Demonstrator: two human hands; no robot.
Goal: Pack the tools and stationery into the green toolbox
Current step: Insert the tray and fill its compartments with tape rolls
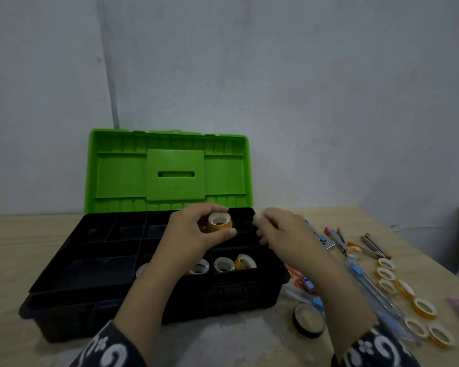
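The toolbox (pixel 90 295) stands open on the table, with a black body, a black divided tray and a green lid (pixel 170 170) raised behind. My left hand (pixel 194 231) holds a small roll of yellow tape (pixel 219 223) above the tray's right half, pinched between thumb and fingers. My right hand (pixel 284 231) hovers just right of it over the box's right edge, fingers loosely curled and holding nothing. Several tape rolls (pixel 224 264) stand in a front compartment of the tray.
To the right of the box lie several loose tape rolls (pixel 423 308), a black tape roll (pixel 308 319), blue pens (pixel 361 276), metal clips (pixel 337 238) and other small stationery. A wall stands close behind the table.
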